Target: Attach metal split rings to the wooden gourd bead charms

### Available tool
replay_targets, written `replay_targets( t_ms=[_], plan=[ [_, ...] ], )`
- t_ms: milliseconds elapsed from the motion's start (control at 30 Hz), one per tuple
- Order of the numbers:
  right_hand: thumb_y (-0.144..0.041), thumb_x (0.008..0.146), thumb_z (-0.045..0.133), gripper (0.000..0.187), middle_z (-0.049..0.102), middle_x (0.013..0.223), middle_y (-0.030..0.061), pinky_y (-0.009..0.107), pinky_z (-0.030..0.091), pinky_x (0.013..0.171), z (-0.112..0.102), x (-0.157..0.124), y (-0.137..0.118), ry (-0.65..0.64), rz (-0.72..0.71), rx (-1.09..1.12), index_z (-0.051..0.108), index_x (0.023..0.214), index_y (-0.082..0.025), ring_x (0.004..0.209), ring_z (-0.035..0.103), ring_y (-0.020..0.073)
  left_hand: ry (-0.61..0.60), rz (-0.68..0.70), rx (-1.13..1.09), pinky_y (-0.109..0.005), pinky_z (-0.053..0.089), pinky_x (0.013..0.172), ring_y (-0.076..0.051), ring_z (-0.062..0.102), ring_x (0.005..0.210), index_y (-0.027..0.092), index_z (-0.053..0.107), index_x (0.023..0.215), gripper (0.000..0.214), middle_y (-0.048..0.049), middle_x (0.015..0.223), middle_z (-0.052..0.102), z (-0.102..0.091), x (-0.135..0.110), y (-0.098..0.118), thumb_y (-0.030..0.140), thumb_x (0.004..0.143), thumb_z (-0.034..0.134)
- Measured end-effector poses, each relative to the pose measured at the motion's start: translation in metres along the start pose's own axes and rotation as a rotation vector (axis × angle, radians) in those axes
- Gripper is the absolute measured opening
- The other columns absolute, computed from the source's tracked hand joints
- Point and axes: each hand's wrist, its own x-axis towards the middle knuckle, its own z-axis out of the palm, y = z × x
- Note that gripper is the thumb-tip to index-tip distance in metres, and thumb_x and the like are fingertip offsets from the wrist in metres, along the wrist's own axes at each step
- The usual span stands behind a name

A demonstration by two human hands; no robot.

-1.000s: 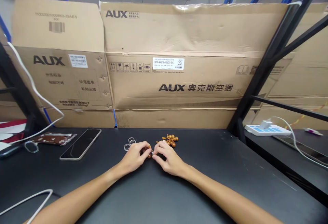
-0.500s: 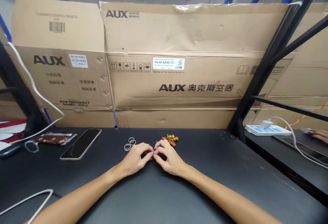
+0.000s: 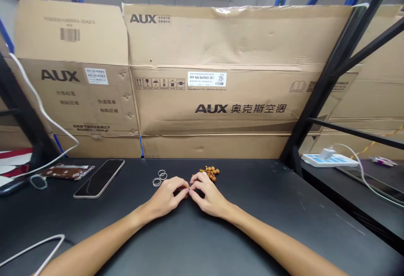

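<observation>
My left hand [image 3: 167,196] and my right hand [image 3: 206,195] meet fingertip to fingertip over the black table [image 3: 252,208], both curled in a pinch. Between the fingertips a small brown bead-like piece [image 3: 187,189] shows; most of it is hidden. Just behind my right hand lies a small heap of brown wooden gourd-shaped beads [image 3: 210,171]. Left of it, near my left hand, rest a few small metal rings [image 3: 159,177].
A phone [image 3: 99,178] lies face up at the left, with a brown packet [image 3: 65,170] and white cables [image 3: 38,141] beyond it. Tall AUX cardboard boxes [image 3: 221,78] wall off the back. A black rack post [image 3: 318,95] stands right; a white power strip [image 3: 328,158] sits on the neighbouring table.
My hands have stayed together, with only small finger movements on the piece between them. Another person's hand showed briefly at the far right and is gone now.
</observation>
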Motion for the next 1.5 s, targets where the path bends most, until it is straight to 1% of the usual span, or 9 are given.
replay_targets(
  t_ms=[100, 333, 500, 700, 800, 933, 1033, 1267, 1500],
  plan=[
    [-0.016, 0.088, 0.053, 0.010, 0.053, 0.096, 0.0048, 0.038, 0.041, 0.089, -0.001, 0.000, 0.000, -0.003, -0.013, 0.007, 0.057, 0.079, -0.020, 0.092, 0.048, 0.0182, 0.004, -0.016, 0.009, -0.026, 0.043, 0.072, -0.015, 0.058, 0.074, 0.019, 0.063, 0.083, 0.020, -0.0015, 0.077, 0.065, 0.000, 0.001, 0.000, 0.027, 0.092, 0.047],
    [-0.019, 0.088, 0.054, 0.007, 0.051, 0.100, 0.0059, 0.040, 0.041, 0.091, -0.003, -0.001, 0.000, -0.028, -0.015, -0.018, 0.059, 0.084, -0.021, 0.094, 0.049, 0.0195, 0.092, -0.258, -0.048, -0.023, 0.045, 0.061, -0.014, 0.060, 0.060, 0.019, 0.061, 0.080, 0.018, 0.0007, 0.067, 0.068, -0.002, 0.006, -0.004, 0.028, 0.088, 0.048],
    [-0.020, 0.090, 0.052, 0.010, 0.053, 0.092, 0.0052, 0.036, 0.044, 0.086, 0.003, 0.000, 0.007, 0.061, 0.067, -0.047, 0.061, 0.085, -0.021, 0.090, 0.051, 0.0191, 0.074, -0.240, -0.097, -0.022, 0.044, 0.058, -0.013, 0.060, 0.057, 0.018, 0.062, 0.078, 0.017, 0.0009, 0.066, 0.069, -0.001, 0.006, -0.001, 0.028, 0.087, 0.051],
    [-0.022, 0.094, 0.047, 0.017, 0.056, 0.083, 0.0035, 0.030, 0.047, 0.074, 0.006, 0.001, 0.013, 0.029, 0.115, -0.005, 0.064, 0.092, -0.020, 0.077, 0.056, 0.0162, 0.107, -0.263, -0.146, -0.022, 0.042, 0.055, -0.013, 0.058, 0.056, 0.018, 0.063, 0.077, 0.021, 0.0007, 0.065, 0.069, -0.003, 0.005, 0.002, 0.034, 0.086, 0.054],
    [-0.022, 0.094, 0.045, 0.018, 0.060, 0.083, 0.0036, 0.029, 0.046, 0.072, 0.004, 0.001, 0.010, 0.059, 0.119, 0.017, 0.063, 0.094, -0.020, 0.076, 0.057, 0.0158, 0.123, -0.276, -0.237, -0.022, 0.044, 0.056, -0.013, 0.059, 0.059, 0.017, 0.064, 0.078, 0.023, -0.0001, 0.066, 0.069, -0.004, 0.005, 0.001, 0.036, 0.087, 0.054],
    [-0.030, 0.090, 0.054, 0.013, 0.060, 0.081, 0.0027, 0.027, 0.046, 0.069, 0.003, 0.000, 0.003, 0.055, 0.128, 0.032, 0.062, 0.095, -0.020, 0.073, 0.057, 0.0152, 0.098, -0.286, -0.342, -0.022, 0.047, 0.057, -0.013, 0.060, 0.059, 0.017, 0.062, 0.078, 0.023, 0.0003, 0.067, 0.067, -0.003, 0.005, 0.000, 0.038, 0.086, 0.056],
    [-0.033, 0.085, 0.062, 0.020, 0.062, 0.081, 0.0023, 0.027, 0.046, 0.066, 0.004, -0.001, 0.002, 0.036, 0.124, 0.041, 0.061, 0.099, -0.019, 0.072, 0.057, 0.0150, 0.095, -0.289, -0.314, -0.021, 0.047, 0.055, -0.012, 0.059, 0.054, 0.017, 0.061, 0.074, 0.025, 0.0019, 0.061, 0.064, -0.003, 0.005, 0.000, 0.038, 0.086, 0.057],
    [-0.029, 0.084, 0.061, 0.020, 0.065, 0.083, 0.0026, 0.026, 0.047, 0.066, 0.006, -0.002, 0.003, 0.013, 0.110, 0.103, 0.059, 0.102, -0.019, 0.073, 0.059, 0.0144, 0.079, -0.296, -0.386, -0.022, 0.051, 0.057, -0.013, 0.064, 0.055, 0.016, 0.062, 0.074, 0.024, 0.0006, 0.061, 0.067, -0.001, 0.005, -0.002, 0.037, 0.086, 0.057],
    [-0.030, 0.081, 0.062, 0.013, 0.060, 0.072, -0.0001, 0.024, 0.044, 0.060, 0.005, -0.002, 0.001, 0.054, 0.120, 0.067, 0.054, 0.082, -0.019, 0.062, 0.053, 0.0121, 0.087, -0.287, -0.415, -0.023, 0.053, 0.058, -0.014, 0.065, 0.057, 0.017, 0.061, 0.074, 0.024, 0.0005, 0.062, 0.068, 0.000, 0.004, -0.004, 0.036, 0.087, 0.055]
  ],
)
